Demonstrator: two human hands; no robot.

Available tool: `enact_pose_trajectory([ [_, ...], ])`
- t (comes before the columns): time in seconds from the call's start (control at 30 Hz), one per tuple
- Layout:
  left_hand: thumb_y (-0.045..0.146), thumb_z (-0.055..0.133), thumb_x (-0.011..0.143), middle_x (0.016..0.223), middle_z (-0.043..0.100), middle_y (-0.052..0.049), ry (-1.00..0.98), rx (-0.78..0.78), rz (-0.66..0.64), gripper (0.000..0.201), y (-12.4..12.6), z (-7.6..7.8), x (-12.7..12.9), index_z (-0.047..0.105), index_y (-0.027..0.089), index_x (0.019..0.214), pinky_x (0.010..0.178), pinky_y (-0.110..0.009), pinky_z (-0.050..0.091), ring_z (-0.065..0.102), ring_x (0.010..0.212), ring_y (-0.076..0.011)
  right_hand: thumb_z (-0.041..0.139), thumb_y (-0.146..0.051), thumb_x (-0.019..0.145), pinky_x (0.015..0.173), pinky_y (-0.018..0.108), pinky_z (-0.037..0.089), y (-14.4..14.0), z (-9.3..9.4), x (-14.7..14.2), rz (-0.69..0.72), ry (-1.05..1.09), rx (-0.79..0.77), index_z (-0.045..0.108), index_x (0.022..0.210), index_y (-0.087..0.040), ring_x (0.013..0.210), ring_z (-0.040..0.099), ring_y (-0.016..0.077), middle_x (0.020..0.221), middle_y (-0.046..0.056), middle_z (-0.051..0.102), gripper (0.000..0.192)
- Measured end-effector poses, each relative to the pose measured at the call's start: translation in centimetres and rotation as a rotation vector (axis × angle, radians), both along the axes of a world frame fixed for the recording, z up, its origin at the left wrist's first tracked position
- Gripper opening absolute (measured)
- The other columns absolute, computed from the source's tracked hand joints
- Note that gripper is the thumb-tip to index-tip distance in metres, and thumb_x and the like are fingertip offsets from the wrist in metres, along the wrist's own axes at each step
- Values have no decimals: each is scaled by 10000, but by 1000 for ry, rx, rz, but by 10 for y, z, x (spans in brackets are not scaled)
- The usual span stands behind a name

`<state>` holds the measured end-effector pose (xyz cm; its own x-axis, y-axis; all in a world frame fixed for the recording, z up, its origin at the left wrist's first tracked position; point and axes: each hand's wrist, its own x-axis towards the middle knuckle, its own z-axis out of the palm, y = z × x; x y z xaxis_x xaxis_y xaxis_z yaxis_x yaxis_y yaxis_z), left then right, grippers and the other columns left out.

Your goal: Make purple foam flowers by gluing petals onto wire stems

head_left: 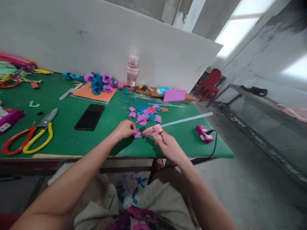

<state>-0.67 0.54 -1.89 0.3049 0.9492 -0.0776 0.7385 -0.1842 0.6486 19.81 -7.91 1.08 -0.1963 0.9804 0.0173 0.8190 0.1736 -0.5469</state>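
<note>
My right hand (166, 143) is wrapped round a pink hot glue gun (153, 131), with a long clear glue stick (189, 119) running out of its back. The gun's nozzle points left and meets or nearly meets a small purple paper piece (137, 134). My left hand (125, 129) pinches that piece by its left side, just above the green table. Beyond both hands lies a loose heap of purple petal-shaped pieces (142, 118) and blue pieces (143, 107). A finished-looking bunch of purple and blue paper flowers (99, 83) rests on orange sheets (92, 92) farther back.
A black phone (90, 117) and big scissors (35, 134) with red and yellow handles lie to the left. A pink bottle (132, 72) stands against the white board (107, 38). A purple power socket (204, 134) with a black cord sits near the table's right edge.
</note>
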Motion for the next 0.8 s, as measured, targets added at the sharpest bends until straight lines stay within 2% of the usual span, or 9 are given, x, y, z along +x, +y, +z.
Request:
enact_pose_trajectory([
  [0.27,194,597,619,573,626,-5,32,-3,-7,67,0,2,1,641,148,597,529,-227,347,539,578,-130,350,-348,892,618,244,365,0,1,-1,-13,-38,3,525,1004,-159,724,590,183,894,96,653,281],
  [0.67,192,593,617,576,625,-9,23,6,-13,62,0,1,0,634,151,592,528,-231,343,539,576,-133,334,-334,899,682,260,389,-1,2,-3,4,-40,42,527,1030,-164,811,598,201,984,110,640,290],
  [0.8,201,592,612,565,619,-10,8,11,-10,71,1,-2,0,636,149,592,523,-238,341,530,560,-135,342,-362,894,672,264,389,-3,3,0,-34,-19,42,537,1008,-166,763,598,197,905,98,657,298],
])
